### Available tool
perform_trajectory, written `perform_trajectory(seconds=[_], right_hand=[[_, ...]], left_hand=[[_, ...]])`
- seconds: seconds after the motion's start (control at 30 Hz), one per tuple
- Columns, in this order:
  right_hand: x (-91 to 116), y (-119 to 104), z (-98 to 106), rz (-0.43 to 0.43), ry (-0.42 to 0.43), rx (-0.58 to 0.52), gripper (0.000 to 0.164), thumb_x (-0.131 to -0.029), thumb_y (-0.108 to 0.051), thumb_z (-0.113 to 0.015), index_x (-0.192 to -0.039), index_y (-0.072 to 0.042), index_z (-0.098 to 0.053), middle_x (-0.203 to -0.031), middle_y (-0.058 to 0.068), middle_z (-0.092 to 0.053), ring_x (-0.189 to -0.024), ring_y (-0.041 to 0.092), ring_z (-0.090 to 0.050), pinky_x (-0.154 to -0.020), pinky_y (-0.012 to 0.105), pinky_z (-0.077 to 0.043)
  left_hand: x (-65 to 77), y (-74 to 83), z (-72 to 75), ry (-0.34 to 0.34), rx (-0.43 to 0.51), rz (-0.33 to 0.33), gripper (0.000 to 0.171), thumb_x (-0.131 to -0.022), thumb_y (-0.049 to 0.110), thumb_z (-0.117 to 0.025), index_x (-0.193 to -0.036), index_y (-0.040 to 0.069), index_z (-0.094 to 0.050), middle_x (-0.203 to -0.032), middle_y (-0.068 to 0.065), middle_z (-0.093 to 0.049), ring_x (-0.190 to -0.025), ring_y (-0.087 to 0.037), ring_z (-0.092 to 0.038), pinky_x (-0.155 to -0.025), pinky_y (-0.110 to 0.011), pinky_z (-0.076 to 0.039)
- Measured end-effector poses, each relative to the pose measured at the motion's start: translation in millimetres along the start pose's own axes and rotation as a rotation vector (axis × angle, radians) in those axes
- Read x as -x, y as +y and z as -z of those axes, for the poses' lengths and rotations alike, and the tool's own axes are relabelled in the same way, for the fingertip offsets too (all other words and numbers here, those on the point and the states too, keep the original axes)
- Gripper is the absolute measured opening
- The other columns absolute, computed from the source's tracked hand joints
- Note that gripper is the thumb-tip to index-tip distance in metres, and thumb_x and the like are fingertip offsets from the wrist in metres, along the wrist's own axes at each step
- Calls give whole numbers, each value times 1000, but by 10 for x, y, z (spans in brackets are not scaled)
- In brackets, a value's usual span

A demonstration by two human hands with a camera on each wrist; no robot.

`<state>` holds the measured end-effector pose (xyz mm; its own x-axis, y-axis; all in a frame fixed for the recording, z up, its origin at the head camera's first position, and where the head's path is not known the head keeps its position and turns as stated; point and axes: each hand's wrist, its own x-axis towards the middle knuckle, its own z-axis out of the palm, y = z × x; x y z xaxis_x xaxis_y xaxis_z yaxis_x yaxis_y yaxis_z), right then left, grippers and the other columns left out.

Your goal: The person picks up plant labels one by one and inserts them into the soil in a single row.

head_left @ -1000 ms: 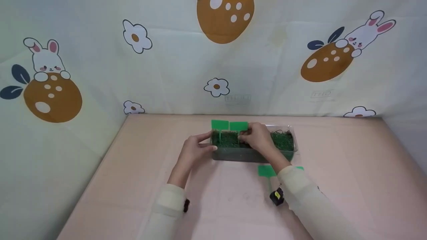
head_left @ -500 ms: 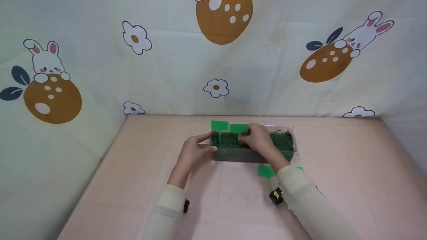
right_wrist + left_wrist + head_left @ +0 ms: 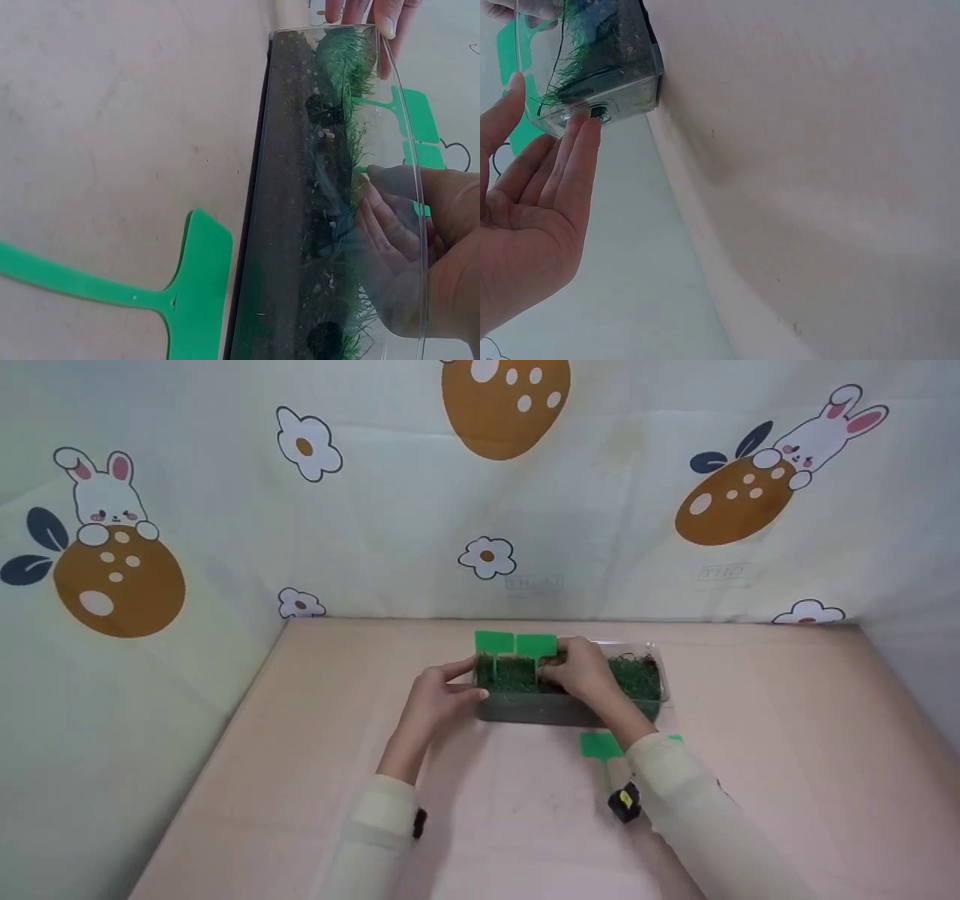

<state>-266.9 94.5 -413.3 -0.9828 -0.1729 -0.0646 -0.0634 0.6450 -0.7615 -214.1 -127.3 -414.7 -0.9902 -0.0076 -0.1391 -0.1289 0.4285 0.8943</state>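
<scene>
A clear planter box (image 3: 532, 709) filled with dark soil and grass (image 3: 636, 675) stands at the back middle of the table. My left hand (image 3: 435, 697) steadies its left end, thumb and extended fingers against the end wall and corner. My right hand (image 3: 586, 669) reaches in over the soil, pinching the stem of a green plant label (image 3: 536, 645); the right wrist view shows thumb and fingertips at that stem, seen through the clear wall. Immediately to the left, another green label (image 3: 494, 642) stands upright in the grass.
On the table before the box lies a loose green label (image 3: 601, 745), partly under the right forearm. Beyond that arm, the corner of another green piece (image 3: 676, 738) shows. A small black cube-shaped device (image 3: 624, 802) sits at the right sleeve. A printed curtain (image 3: 390, 510) hangs behind the table.
The label in my right fingers dipped slightly half a second ago and stands a little higher again now. My left hand and the box have stayed in place.
</scene>
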Motion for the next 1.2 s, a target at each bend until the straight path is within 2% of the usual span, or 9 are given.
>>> perform_trajectory(seconds=[0.03,0.1,0.2,0.27,0.3,0.57,0.73,0.93,1.2], right_hand=[[-1,0,8,-4,0,-6,9,-94,-13,-68,-100,-8,-73,-96,11,-74,-83,19,-68,-75,33,-56],[3,9,28,9,1,3,7,-94,-14,-68,-89,-8,-68,-96,13,-73,-84,21,-69,-72,32,-54],[12,16,50,34,13,16,29,-94,-14,-69,-72,-12,-49,-92,15,-72,-82,22,-68,-66,29,-49],[23,19,62,48,19,21,40,-93,-13,-69,-69,-14,-37,-88,15,-72,-79,23,-67,-63,28,-45],[28,18,65,50,23,19,40,-93,-13,-69,-68,-14,-37,-88,15,-71,-78,22,-67,-63,27,-44],[62,17,103,46,32,-4,27,-93,-12,-69,-74,-10,-50,-90,14,-73,-76,19,-64,-64,27,-45],[75,25,134,40,33,-34,7,-93,-11,-69,-91,-5,-66,-99,16,-74,-88,23,-69,-72,31,-53],[90,43,162,38,34,-46,14,-93,-10,-68,-105,-2,-70,-103,17,-74,-90,24,-71,-77,34,-58],[122,78,209,53,54,-40,12,-93,-11,-69,-102,-5,-73,-97,15,-74,-82,22,-71,-72,32,-58]], left_hand=[[-3,1,0,0,-2,1,61,-87,11,-78,-143,23,-56,-151,-5,-51,-120,-22,-67,-101,-39,-54],[-7,-1,3,0,-7,-4,61,-87,12,-77,-143,22,-56,-151,-6,-51,-120,-22,-67,-101,-39,-54],[-12,-1,5,-5,-5,-7,61,-87,11,-77,-143,21,-56,-151,-6,-51,-120,-23,-67,-100,-39,-55],[-12,-2,5,-8,-6,-11,61,-87,11,-77,-144,20,-55,-152,-7,-51,-120,-23,-67,-99,-38,-55],[-13,-1,4,-9,-5,-9,61,-87,11,-77,-144,20,-55,-152,-7,-51,-119,-23,-67,-99,-38,-55],[-15,-3,1,-8,-6,-3,62,-87,11,-77,-143,21,-55,-152,-6,-50,-119,-22,-67,-99,-38,-55],[-8,6,0,-1,-15,12,62,-86,11,-78,-143,23,-55,-152,-4,-50,-119,-21,-67,-101,-39,-54],[-13,1,-8,-2,-18,4,62,-87,11,-77,-143,23,-55,-152,-5,-50,-120,-22,-67,-102,-39,-54],[-11,-8,-10,-3,-12,5,62,-86,11,-78,-143,24,-55,-152,-5,-50,-119,-22,-67,-99,-38,-55]])
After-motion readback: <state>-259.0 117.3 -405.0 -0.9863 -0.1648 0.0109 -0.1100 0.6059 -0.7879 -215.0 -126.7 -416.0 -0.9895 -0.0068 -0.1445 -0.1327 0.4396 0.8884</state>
